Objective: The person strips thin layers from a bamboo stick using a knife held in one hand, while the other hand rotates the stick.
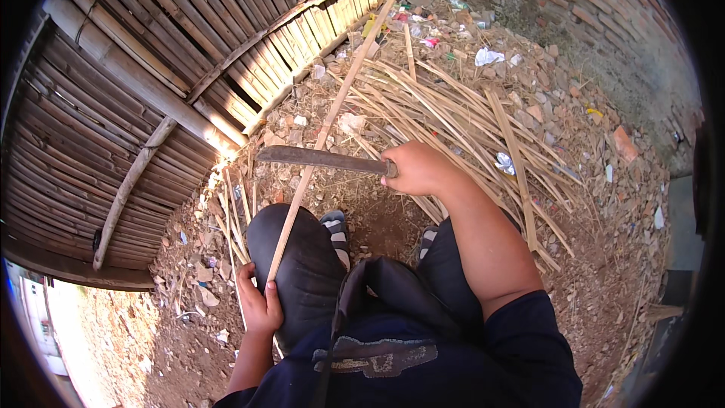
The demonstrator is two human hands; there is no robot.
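A long bamboo strip (323,134) runs from my left thigh away to the far wall. My left hand (259,304) is closed around its near end, beside my left knee. In my right hand (418,168) is the handle of a machete (325,158), the fingers wrapped round it. Its dark, worn blade points left and lies across the bamboo strip, over the ground just beyond my knees. Whether the blade touches the strip, I cannot tell.
A loose pile of split bamboo strips (445,117) lies ahead and to the right. Rubble and litter cover the dirt ground. A bamboo-slat wall (136,68) stands on the left, a brick wall (581,7) at the far right. More strips (236,208) lie by my left knee.
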